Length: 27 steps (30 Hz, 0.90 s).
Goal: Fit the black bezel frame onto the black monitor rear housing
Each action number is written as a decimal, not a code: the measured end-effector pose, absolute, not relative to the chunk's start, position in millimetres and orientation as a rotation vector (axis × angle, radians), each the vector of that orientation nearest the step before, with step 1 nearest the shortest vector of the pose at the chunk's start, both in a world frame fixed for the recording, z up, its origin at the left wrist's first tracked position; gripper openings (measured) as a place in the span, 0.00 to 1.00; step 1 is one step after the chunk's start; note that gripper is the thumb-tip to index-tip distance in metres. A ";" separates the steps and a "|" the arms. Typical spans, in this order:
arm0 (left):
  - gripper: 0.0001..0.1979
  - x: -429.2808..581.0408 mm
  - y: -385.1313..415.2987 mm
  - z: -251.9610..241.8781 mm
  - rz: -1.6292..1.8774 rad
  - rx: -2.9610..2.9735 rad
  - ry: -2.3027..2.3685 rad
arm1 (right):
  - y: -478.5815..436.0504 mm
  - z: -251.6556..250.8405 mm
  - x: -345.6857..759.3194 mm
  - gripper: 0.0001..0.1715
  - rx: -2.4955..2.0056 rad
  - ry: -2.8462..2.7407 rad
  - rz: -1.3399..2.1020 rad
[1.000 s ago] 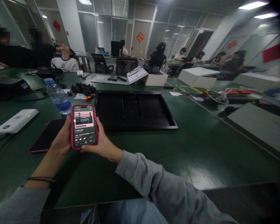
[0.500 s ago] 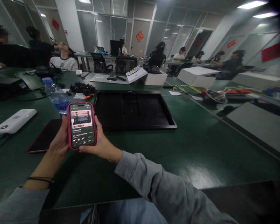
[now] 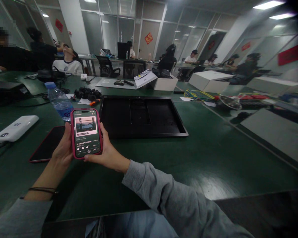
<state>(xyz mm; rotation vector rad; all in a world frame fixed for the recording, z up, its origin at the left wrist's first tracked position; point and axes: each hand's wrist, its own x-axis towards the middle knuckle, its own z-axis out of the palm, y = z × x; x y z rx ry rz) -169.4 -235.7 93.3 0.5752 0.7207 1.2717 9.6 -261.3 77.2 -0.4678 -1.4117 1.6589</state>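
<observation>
A phone in a pink case (image 3: 86,134) with a lit screen stands upright above the green table (image 3: 208,155). My left hand (image 3: 62,148) grips its left edge and my right hand (image 3: 106,150) wraps its right edge and lower corner. Both arms wear grey sleeves, and a dark band circles my left wrist. Just behind the phone lies a black flat panel (image 3: 142,115), back side up. A second dark phone with a red rim (image 3: 48,145) lies flat to the left of my left hand.
A water bottle (image 3: 59,100) stands behind the phone, a white power bank (image 3: 15,128) lies far left. Black parts (image 3: 88,93), white boxes (image 3: 164,82) and cables (image 3: 198,95) sit further back. Several people sit at desks behind.
The phone's screen picture has changed slightly, and the view has drifted a little, shifting the phone slightly left. Both hands keep the same hold.
</observation>
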 end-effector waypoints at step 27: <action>0.29 -158.4 -224.6 92.3 1.253 0.688 1.073 | -255.0 62.5 -11.4 0.73 -0.651 -1.229 1.812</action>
